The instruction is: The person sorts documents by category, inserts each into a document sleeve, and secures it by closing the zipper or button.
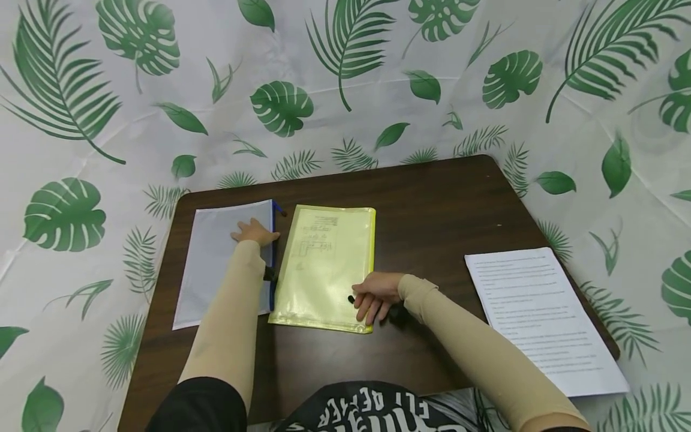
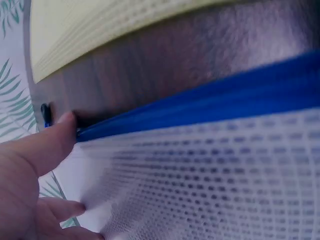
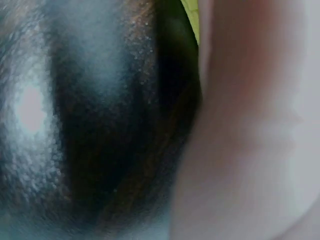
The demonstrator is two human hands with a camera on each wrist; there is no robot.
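Observation:
A white mesh zipper pouch (image 1: 216,264) with a blue zipper edge (image 2: 210,100) lies on the left of the table. My left hand (image 1: 256,233) rests on its upper part, fingers spread, the thumb by the blue edge. Beside it is a translucent yellow zipper pouch (image 1: 318,276), with a printed sheet showing through. At this pouch's lower right corner, my right hand (image 1: 378,289) has its fingers curled and pinches the zipper pull, whose black tip (image 1: 351,299) pokes out by the fingers. The right wrist view is blurred and hides the grip.
A stack of printed paper (image 1: 545,318) lies at the right of the dark wooden table (image 1: 432,204), jutting past its edge. A blue zipper pull with a dark end (image 1: 281,210) sticks out at the white pouch's top corner. A leaf-patterned cloth (image 1: 345,120) hangs behind.

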